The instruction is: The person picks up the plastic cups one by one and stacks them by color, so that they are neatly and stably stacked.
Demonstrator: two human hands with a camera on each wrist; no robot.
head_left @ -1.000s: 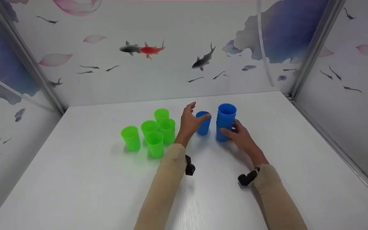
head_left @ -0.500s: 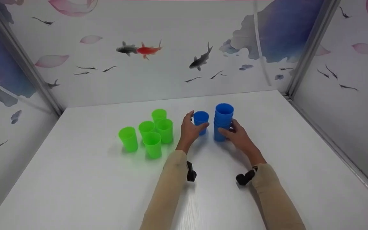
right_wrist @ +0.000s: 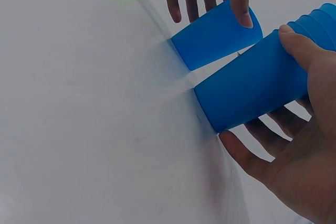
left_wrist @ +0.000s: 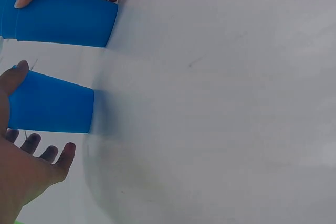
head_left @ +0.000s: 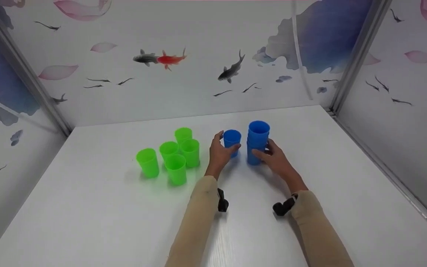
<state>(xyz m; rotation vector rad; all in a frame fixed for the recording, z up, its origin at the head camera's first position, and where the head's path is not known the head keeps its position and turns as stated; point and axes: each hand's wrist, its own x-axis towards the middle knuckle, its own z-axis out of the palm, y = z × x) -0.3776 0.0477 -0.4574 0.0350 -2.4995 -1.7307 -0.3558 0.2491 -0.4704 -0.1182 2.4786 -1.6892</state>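
Note:
In the head view, my left hand (head_left: 221, 154) curves round a single blue cup (head_left: 232, 138) standing upright on the table. The left wrist view shows the thumb against one side of that cup (left_wrist: 55, 102), with the other fingers spread along the opposite side. Close to the right is a stack of nested blue cups (head_left: 258, 139), also upright. My right hand (head_left: 278, 157) grips the stack low down, thumb in front and fingers behind. Several ridged rims of the stack (right_wrist: 257, 80) show in the right wrist view.
To the left of my hands, several green cups stand upright: a front one (head_left: 176, 170), one at the far left (head_left: 148, 163) and others close behind. A white table (head_left: 106, 222) carries everything. Printed panels (head_left: 184, 96) enclose its back and sides.
My left hand has come down round the single blue cup, its fingers lowering from above the rim to the cup's side. My right hand keeps its hold on the stack.

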